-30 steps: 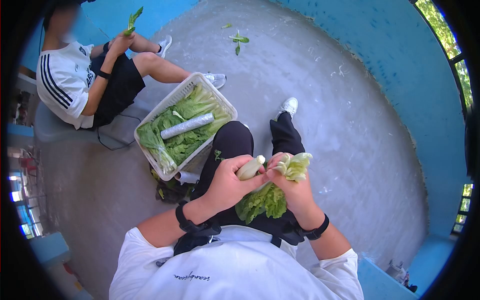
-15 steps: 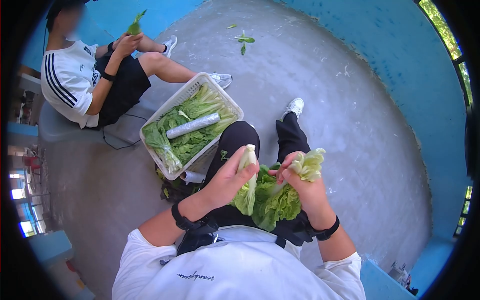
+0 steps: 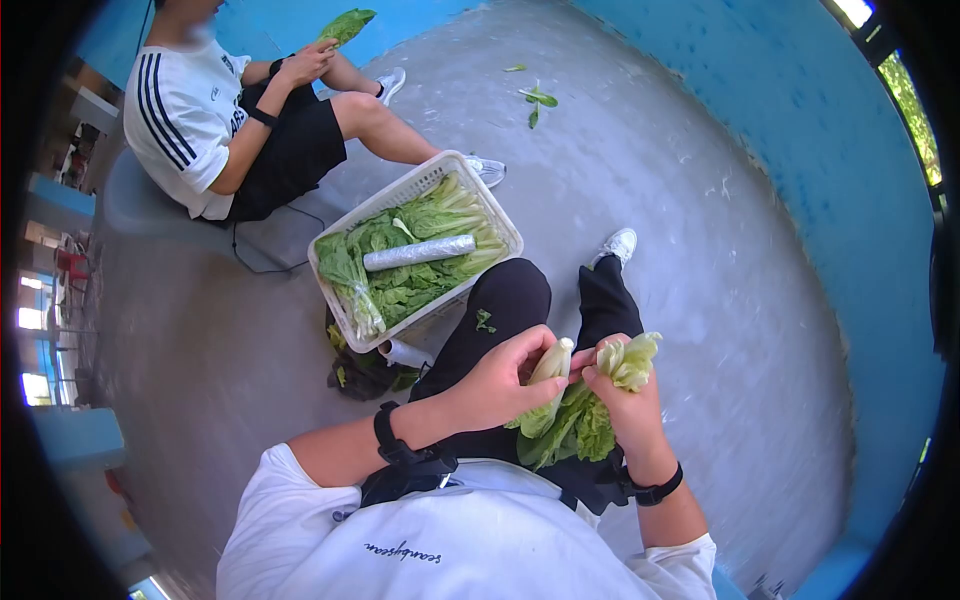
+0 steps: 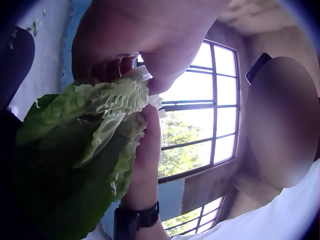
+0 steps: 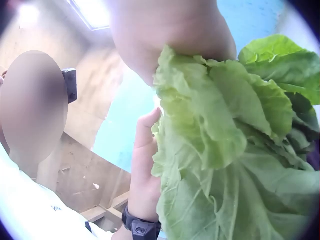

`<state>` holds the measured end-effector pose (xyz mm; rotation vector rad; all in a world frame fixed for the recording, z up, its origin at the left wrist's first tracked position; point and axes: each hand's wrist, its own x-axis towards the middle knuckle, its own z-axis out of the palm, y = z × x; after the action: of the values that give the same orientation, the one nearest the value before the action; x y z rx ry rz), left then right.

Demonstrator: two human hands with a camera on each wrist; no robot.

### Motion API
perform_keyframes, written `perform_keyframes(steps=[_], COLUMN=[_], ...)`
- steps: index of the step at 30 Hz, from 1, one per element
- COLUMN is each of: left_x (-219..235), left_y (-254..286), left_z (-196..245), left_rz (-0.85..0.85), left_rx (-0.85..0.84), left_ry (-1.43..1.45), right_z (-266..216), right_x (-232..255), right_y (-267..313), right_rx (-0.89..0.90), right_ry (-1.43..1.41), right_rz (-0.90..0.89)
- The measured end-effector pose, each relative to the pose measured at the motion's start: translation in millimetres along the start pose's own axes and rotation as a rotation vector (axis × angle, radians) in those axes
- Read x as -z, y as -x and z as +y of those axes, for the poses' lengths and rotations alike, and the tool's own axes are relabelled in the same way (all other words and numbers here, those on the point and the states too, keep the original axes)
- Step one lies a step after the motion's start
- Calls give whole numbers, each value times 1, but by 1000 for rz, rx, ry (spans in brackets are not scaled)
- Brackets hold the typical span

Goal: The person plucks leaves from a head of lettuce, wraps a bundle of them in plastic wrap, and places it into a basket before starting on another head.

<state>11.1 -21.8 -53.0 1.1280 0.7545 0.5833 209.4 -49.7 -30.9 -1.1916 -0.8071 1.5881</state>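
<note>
My left hand (image 3: 510, 380) grips a slim head of lettuce (image 3: 547, 382) around its pale base, the cut white end pointing up and away from me. Beside it, my right hand (image 3: 628, 402) holds more lettuce (image 3: 628, 362); pale, frilly ends stick out above the thumb. Green leaves (image 3: 575, 430) hang down between the two hands over my lap. Both hands are close together, the right fingertips right at the left hand's stem. In the left wrist view, broad leaves (image 4: 70, 160) spread below the hand; in the right wrist view, leaves (image 5: 210, 165) hide most of the right fingers.
A white basket (image 3: 505, 222) of lettuce stands by my left knee, with a plastic-wrapped roll (image 3: 420, 252) on top. Another roll (image 3: 402, 354) and dark leaves lie beside it. A seated person (image 3: 190, 110) holds a leaf (image 3: 347, 27). Loose leaves (image 3: 538, 98) lie on the floor.
My hands parted, then came back together, the left lettuce tilting upright and then leaning back toward the right hand. The head view has shifted. The other person's leaf has swung to the right.
</note>
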Motion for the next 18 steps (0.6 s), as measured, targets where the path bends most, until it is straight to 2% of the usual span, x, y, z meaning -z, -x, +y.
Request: perform_keyframes(steps=[5, 9, 11, 12, 18], left_x=[-2, 0, 2, 5, 1], left_y=[1, 2, 1, 0, -1], left_z=[2, 6, 4, 4, 5], left_rz=[23, 38, 66, 38, 75], left_rx=[-57, -123, -145, -98, -141], left_ry=[-147, -150, -130, -185, -108], right_z=[17, 5, 6, 7, 11], right_x=[10, -6, -5, -3, 1], right_y=[0, 4, 4, 4, 1], right_rx=[87, 54, 42, 37, 94], right_ry=[309, 225, 190, 170, 275], right_rz=[29, 75, 32, 12, 50])
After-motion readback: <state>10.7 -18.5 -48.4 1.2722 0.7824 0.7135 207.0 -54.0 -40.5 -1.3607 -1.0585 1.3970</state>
